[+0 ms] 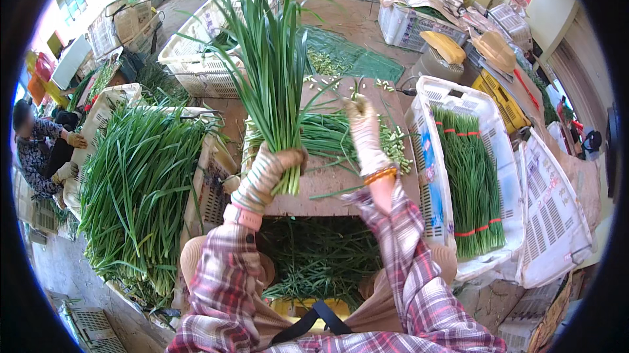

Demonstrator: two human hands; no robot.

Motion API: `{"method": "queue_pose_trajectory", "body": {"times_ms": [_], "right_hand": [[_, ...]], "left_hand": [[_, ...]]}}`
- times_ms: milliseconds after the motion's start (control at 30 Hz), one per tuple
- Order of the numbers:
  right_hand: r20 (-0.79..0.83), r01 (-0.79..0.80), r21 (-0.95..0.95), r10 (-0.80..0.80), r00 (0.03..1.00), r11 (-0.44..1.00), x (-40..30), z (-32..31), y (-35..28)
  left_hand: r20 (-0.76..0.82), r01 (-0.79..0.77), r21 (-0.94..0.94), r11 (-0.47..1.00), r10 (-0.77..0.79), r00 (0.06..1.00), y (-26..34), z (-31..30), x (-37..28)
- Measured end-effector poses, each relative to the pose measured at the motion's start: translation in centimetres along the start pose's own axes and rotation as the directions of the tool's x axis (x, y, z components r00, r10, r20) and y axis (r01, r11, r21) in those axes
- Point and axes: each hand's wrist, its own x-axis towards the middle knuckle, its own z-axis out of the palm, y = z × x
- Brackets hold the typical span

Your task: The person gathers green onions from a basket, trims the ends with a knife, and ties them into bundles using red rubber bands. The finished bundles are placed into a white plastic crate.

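Observation:
My left hand (280, 164), in a striped work glove, grips a bunch of garlic chives (270, 83) near its pale cut ends. The bunch stands upright above a wooden board (339, 203), leaves spreading at the top. My right hand (362, 115), also gloved, is over the far right part of the board, its fingers curled down. Whether anything is between those fingers is hidden. Beneath and beside it lies a pile of chives (322, 132) with stalk ends to the right. Short cut stalk pieces (385, 85) are scattered at the board's far edge.
Left of me is a crate heaped with loose chives (142, 181). On my right, a white plastic crate (432, 200) holds chives bound with red bands (467, 181). Leaf scraps (319, 255) lie below the board. A person (42, 142) sits at the far left.

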Motion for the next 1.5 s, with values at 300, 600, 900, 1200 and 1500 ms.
{"method": "queue_pose_trajectory", "body": {"times_ms": [300,600,900,1200,1500], "right_hand": [[0.049,-0.148,-0.906,0.447,0.893,0.396,4.9,0.1,2.7],[-0.069,-0.305,0.221,0.326,0.943,0.927,6.5,-5.7,7.4],[0.689,-0.513,0.153,0.281,0.668,0.845,-7.4,-8.0,-15.4],[0.618,0.48,-0.7,0.112,0.778,0.529,-8.6,-5.6,-5.8],[0.507,0.444,-0.691,-0.055,0.86,0.57,-6.9,-4.0,3.2]], "left_hand": [[-0.018,0.167,-0.03,0.985,-0.168,0.986,-1.4,-3.8,3.2],[0.012,0.148,-0.125,0.981,-0.147,0.989,-2.3,-5.5,4.3],[-0.121,0.014,0.071,0.997,-0.006,0.993,-4.8,-7.5,6.5],[-0.149,-0.017,0.175,0.984,0.044,0.988,-4.2,-8.2,5.9],[-0.06,-0.053,0.351,0.935,0.078,0.995,-4.4,-10.0,4.4]]}}
